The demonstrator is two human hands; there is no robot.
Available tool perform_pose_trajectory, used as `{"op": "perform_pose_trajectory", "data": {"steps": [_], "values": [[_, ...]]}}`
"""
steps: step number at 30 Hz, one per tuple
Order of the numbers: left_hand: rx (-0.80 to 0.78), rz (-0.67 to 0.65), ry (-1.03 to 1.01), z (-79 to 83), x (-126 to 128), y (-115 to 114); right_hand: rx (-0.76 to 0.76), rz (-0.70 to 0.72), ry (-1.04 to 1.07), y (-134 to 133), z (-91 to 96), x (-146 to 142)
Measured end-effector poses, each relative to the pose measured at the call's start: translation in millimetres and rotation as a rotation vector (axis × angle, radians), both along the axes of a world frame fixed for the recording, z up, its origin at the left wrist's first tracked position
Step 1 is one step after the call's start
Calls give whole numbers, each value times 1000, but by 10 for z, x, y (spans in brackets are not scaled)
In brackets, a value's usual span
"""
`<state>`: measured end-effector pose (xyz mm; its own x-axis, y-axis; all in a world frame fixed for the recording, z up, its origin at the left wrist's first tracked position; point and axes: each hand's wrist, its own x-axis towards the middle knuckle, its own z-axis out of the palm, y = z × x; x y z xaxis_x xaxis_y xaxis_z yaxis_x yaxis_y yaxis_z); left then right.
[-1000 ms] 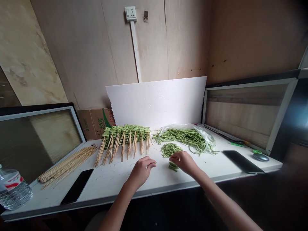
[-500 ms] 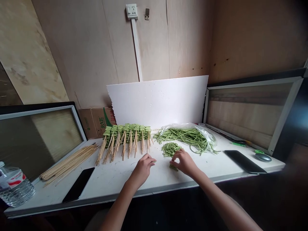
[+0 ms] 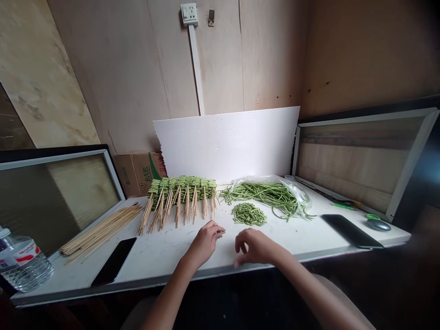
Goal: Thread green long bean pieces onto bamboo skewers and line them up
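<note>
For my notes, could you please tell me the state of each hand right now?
Left hand: closed, pinching a small green piece.
Right hand: open, nothing visible in it.

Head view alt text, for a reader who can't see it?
The left hand pinches something small and green over a white table; the right hand curls near cut green beans. Behind lie skewered beans and long beans.

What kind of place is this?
Perhaps a small food-prep corner: the white counter holds skewered green pieces, a bundle of bare skewers and a plastic bag of long green beans.
</note>
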<state>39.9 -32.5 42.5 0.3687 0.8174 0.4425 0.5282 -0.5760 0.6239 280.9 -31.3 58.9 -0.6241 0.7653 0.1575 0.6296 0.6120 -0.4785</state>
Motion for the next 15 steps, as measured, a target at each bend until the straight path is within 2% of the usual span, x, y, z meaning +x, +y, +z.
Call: {"op": "perform_pose_trajectory", "data": {"steps": [3,5,9,12,14,15], "values": [[-24,15,2,-19,-36,20,-12,10,-113,-128,-66,-170],[-41,24,-4,-20,-58,30,-5,26,-99,-165,-88,-230],[-34,40,-12,2,-81,50,-24,37,8,-201,48,-186],[-29,38,-17,19,-85,54,-252,94,-41,-273,183,-121],[-30,36,-21,19,-86,54,-442,174,-147,-340,116,-143],[-31,35,-23,16,-86,54,-498,211,-211,-374,3,-187]]}}
